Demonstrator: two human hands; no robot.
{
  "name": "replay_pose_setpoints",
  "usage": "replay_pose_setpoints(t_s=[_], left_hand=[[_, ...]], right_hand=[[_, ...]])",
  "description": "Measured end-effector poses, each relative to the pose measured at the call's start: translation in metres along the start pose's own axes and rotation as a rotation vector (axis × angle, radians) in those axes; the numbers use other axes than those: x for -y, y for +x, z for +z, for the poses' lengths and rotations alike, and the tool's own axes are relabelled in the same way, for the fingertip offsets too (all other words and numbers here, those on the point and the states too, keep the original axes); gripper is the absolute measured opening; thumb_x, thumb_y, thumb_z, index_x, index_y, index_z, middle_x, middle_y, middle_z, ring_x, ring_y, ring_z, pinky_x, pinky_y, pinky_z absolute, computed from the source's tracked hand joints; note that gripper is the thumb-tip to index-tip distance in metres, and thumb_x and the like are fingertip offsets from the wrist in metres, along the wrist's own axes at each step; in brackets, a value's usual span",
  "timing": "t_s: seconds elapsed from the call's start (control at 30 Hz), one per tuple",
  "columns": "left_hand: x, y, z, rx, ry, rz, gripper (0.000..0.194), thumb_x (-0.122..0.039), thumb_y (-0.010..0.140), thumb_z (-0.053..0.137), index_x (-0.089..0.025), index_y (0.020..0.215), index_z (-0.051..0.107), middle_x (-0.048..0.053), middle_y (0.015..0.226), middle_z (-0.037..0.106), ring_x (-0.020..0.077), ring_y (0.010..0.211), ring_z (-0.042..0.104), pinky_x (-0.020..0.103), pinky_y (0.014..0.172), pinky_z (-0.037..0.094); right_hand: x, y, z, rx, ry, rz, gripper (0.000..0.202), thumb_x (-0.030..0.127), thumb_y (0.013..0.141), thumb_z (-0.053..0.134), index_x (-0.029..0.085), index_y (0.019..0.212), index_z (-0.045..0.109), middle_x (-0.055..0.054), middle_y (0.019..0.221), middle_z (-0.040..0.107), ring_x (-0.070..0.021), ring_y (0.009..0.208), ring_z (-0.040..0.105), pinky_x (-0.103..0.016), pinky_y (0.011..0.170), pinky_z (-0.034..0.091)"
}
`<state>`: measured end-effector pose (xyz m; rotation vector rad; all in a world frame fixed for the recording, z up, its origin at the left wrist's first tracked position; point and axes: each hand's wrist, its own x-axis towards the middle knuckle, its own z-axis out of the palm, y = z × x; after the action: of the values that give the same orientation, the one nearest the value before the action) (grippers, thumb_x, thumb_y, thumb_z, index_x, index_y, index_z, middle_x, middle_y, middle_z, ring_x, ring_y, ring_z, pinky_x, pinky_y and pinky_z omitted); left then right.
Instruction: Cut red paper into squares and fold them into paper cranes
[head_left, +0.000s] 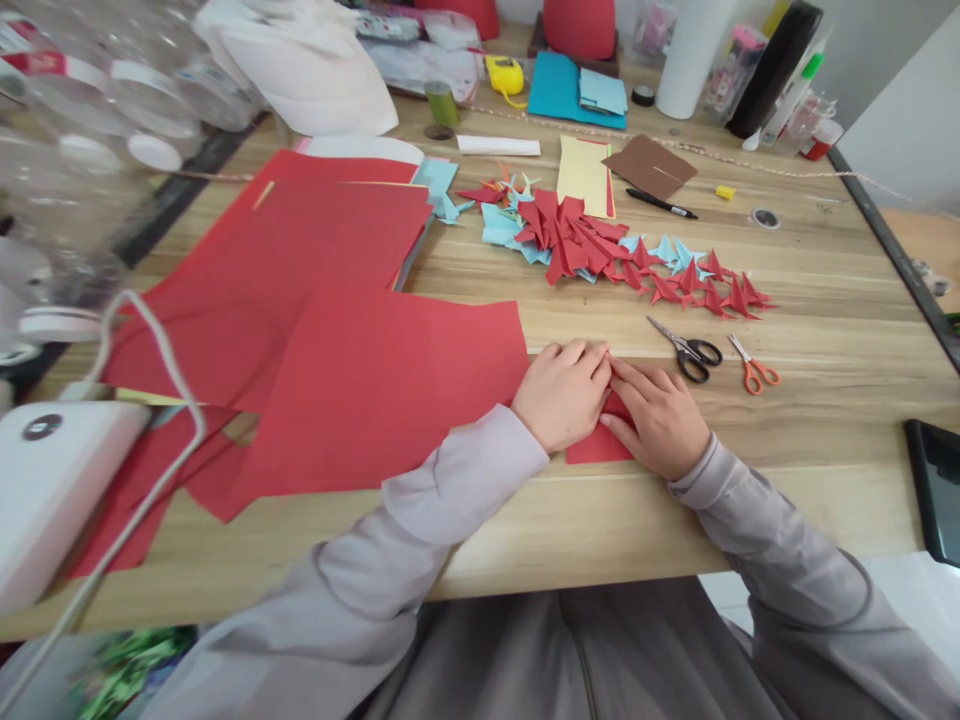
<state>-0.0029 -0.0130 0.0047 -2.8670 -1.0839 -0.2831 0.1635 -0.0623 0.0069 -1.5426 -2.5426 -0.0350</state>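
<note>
A small piece of red paper (595, 447) lies flat on the table in front of me, largely covered by my hands. My left hand (561, 396) is closed over its left side, fingers bent and pressed at its far edge. From the other side my right hand (661, 418) holds the paper too, its fingertips meeting the left ones and its thumb resting on the sheet. A large red sheet (390, 390) reaches up to my left hand. Black-handled scissors (691, 353) and smaller orange-handled scissors (753, 368) lie just beyond my right hand.
Folded red paper pieces (566, 235) and light blue ones lie heaped beyond my hands. Farther back are a black pen (660, 204), brown paper (651, 166) and a yellow tape measure (505, 76). A white device (64, 490) with a cable stands left; a phone (936, 490) lies right.
</note>
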Motion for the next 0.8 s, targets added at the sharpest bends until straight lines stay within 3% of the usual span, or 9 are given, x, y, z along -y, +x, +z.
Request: replay_pose_setpoints(t_s=[0.17,0.33,0.53,0.67,0.8], left_hand=[[-0.008,0.001,-0.003,0.069,0.076,0.019,0.043,-0.016,0.091,0.037,-0.001,0.127,0.055,0.021,0.137,0.053,0.032,0.112,0.052,0.046,0.081,0.042],[-0.011,0.002,-0.005,0.107,0.109,0.015,0.044,-0.014,0.092,0.034,0.002,0.128,0.053,0.022,0.141,0.049,0.0328,0.116,0.051,0.048,0.083,0.041],[-0.013,0.001,-0.002,0.081,0.1,-0.015,0.045,-0.015,0.096,0.029,0.003,0.132,0.048,0.022,0.14,0.049,0.0312,0.117,0.051,0.047,0.084,0.041],[-0.009,0.001,-0.001,0.058,0.074,-0.014,0.044,-0.021,0.098,0.03,-0.003,0.133,0.051,0.018,0.14,0.051,0.0294,0.12,0.05,0.046,0.089,0.04],[0.005,0.008,0.001,0.051,0.04,-0.007,0.044,-0.022,0.098,0.031,-0.004,0.133,0.051,0.015,0.141,0.051,0.0299,0.123,0.047,0.047,0.092,0.038]], right_hand=[[0.005,-0.001,-0.003,0.013,-0.046,-0.048,0.046,0.032,0.092,0.049,0.007,0.13,0.054,-0.017,0.139,0.054,-0.0284,0.116,0.051,-0.043,0.094,0.039],[0.012,-0.008,-0.006,-0.003,-0.128,-0.039,0.051,0.037,0.093,0.049,0.003,0.131,0.053,-0.019,0.135,0.057,-0.0304,0.111,0.054,-0.051,0.103,0.032],[0.021,-0.032,-0.01,-0.044,-0.201,-0.072,0.05,0.038,0.094,0.046,0.001,0.127,0.054,-0.022,0.124,0.063,-0.0281,0.101,0.059,-0.054,0.109,0.027],[0.028,-0.05,-0.01,-0.081,-0.238,-0.061,0.047,0.037,0.094,0.046,0.002,0.124,0.056,-0.023,0.123,0.064,-0.0284,0.103,0.058,-0.053,0.107,0.03],[0.024,-0.041,-0.011,-0.061,-0.211,-0.055,0.046,0.037,0.094,0.047,0.004,0.125,0.056,-0.02,0.121,0.065,-0.0285,0.104,0.057,-0.051,0.104,0.035]])
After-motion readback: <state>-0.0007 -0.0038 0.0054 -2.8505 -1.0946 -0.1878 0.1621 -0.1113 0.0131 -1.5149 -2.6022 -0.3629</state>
